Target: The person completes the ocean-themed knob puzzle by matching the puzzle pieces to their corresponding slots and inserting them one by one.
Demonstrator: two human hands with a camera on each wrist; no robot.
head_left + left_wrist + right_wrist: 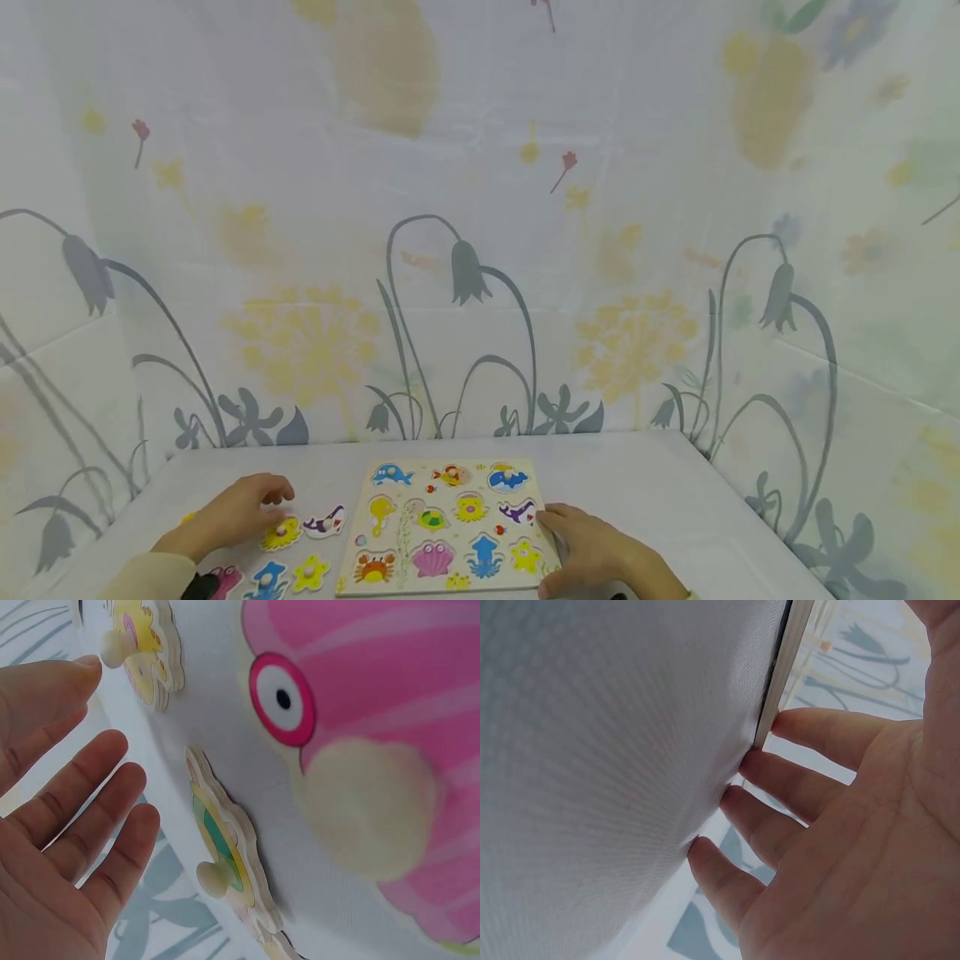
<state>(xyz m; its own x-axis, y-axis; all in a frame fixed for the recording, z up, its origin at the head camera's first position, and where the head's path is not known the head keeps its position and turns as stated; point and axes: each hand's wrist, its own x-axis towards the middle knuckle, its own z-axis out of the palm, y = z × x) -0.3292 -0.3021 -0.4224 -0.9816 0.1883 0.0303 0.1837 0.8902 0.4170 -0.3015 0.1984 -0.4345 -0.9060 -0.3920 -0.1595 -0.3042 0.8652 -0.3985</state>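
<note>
My left hand (243, 510) hovers over loose wooden puzzle pieces left of the board, fingers apart and holding nothing. In the left wrist view, its thumb is close to the knob of a yellow piece (154, 645); whether they touch I cannot tell. A turtle piece (221, 832) and a large pink shell piece (360, 660) with pale knobs are near. My right hand (592, 546) rests at the right edge of the sea-animal puzzle board (349, 560). In the right wrist view, its extended fingers touch the table cloth, with one against the board's edge (787, 667).
Loose about the left hand lie a purple whale piece (325, 522), a blue squid piece (267, 581) and a yellow starfish piece (311, 573). A white cloth covers the table (637, 475). Behind it hangs a flower-printed curtain (480, 350).
</note>
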